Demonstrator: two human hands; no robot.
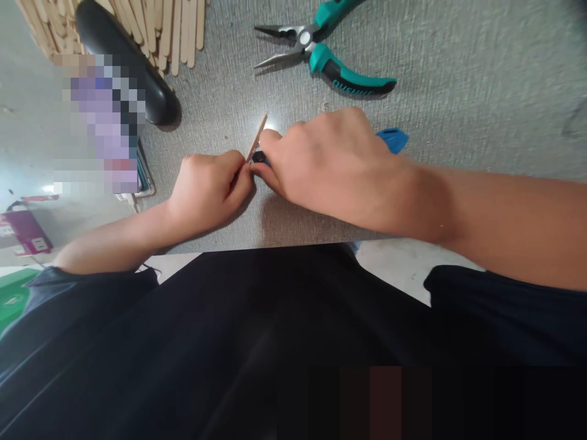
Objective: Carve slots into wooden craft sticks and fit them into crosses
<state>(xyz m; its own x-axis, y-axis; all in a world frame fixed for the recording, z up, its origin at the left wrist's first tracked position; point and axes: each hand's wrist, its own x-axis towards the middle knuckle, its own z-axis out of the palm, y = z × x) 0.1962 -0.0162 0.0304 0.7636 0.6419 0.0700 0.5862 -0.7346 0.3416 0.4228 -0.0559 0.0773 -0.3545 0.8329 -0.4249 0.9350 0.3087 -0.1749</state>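
My left hand is closed over the table, its thumb and fingertips pinching a thin wooden craft stick that slants up and away. Wrapped in my right hand is what looks like a blue utility knife. Its blue end sticks out behind the palm, and a dark tip shows between thumb and forefinger. That tip meets the stick beside my left fingertips. My fingers hide most of the knife and the lower part of the stick.
Beyond my right hand lie opened long-nose pliers with teal handles. A heap of craft sticks spreads at the far left, beside a black elongated case. A plugged-in phone lies left, partly blurred out. The table edge runs close to my body.
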